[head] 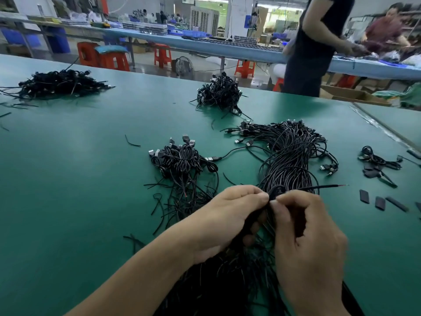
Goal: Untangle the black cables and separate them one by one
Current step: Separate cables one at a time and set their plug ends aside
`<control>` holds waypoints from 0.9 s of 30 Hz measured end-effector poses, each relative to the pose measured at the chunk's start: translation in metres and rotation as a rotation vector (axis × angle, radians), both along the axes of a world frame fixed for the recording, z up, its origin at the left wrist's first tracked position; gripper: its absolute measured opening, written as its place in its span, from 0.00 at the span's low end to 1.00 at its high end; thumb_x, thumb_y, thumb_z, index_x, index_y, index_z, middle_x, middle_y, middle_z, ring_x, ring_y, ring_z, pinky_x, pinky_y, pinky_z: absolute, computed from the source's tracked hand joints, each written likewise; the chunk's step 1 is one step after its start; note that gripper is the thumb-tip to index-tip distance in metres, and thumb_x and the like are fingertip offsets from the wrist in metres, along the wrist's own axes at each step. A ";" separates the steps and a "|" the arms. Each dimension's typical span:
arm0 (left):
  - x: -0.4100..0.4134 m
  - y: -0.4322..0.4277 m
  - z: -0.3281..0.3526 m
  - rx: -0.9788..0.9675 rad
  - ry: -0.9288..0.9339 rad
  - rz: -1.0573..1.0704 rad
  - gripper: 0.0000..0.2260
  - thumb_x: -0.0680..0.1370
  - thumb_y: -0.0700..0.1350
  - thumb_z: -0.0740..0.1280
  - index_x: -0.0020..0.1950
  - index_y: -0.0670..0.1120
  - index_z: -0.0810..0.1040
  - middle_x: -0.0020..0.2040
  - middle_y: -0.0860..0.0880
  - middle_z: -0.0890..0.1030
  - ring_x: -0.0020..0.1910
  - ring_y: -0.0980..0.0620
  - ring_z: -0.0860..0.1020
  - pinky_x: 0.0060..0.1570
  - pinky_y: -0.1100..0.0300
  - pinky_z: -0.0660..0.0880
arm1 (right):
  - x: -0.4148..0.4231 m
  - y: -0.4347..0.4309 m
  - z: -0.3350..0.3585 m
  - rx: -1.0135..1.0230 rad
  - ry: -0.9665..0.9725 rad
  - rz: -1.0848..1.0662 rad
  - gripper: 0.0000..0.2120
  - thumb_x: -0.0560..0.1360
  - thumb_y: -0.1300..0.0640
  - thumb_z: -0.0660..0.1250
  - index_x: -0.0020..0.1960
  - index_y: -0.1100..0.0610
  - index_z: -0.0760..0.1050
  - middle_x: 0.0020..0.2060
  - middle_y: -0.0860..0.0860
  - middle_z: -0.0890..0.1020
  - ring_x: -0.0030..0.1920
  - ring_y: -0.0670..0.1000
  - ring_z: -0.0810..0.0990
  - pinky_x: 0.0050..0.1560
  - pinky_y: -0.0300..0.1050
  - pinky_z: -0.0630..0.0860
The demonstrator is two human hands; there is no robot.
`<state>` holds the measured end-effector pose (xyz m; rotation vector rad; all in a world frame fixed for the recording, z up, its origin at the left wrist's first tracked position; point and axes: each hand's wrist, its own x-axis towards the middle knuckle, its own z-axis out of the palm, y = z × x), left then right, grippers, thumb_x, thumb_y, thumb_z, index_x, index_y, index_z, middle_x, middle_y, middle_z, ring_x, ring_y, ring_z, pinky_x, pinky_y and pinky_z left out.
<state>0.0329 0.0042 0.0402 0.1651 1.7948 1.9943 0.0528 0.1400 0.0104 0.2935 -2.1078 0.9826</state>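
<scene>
A big tangled bundle of black USB cables (289, 153) runs from the table's middle right down under my hands. My left hand (230, 215) and my right hand (305, 242) meet at the bundle's near end, fingertips pinched together on a small coil of black cable (276, 191). One cable end with a stripped tip (328, 187) sticks out to the right of my right thumb. A smaller heap of coiled cables (182, 160) lies left of the bundle. The lower part of the bundle is hidden beneath my wrists.
Two more cable heaps sit at the far left (59, 84) and far middle (222, 92) of the green table (79, 179). A small cable bunch (378, 163) and black sleeve pieces (379, 202) lie at right. A person (316, 46) stands beyond the far edge.
</scene>
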 end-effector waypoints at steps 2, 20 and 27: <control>0.001 0.002 0.000 -0.026 0.096 0.030 0.09 0.84 0.46 0.61 0.46 0.47 0.76 0.31 0.55 0.73 0.30 0.58 0.71 0.30 0.65 0.70 | 0.002 -0.003 0.001 -0.090 -0.014 -0.012 0.11 0.77 0.55 0.66 0.47 0.40 0.67 0.40 0.39 0.79 0.40 0.41 0.75 0.42 0.23 0.67; -0.008 -0.012 -0.006 -0.539 0.964 0.125 0.10 0.82 0.48 0.64 0.61 0.56 0.81 0.42 0.59 0.76 0.44 0.57 0.77 0.43 0.61 0.73 | -0.006 -0.007 -0.003 -1.249 -0.501 0.539 0.06 0.66 0.60 0.68 0.41 0.52 0.73 0.31 0.51 0.79 0.29 0.45 0.77 0.32 0.35 0.77; -0.002 -0.007 -0.002 -0.437 0.896 0.108 0.12 0.82 0.53 0.58 0.49 0.52 0.79 0.45 0.54 0.79 0.49 0.53 0.78 0.48 0.60 0.74 | -0.008 -0.008 -0.008 -1.326 -0.577 0.658 0.07 0.70 0.63 0.67 0.40 0.54 0.72 0.34 0.53 0.81 0.32 0.46 0.80 0.33 0.36 0.79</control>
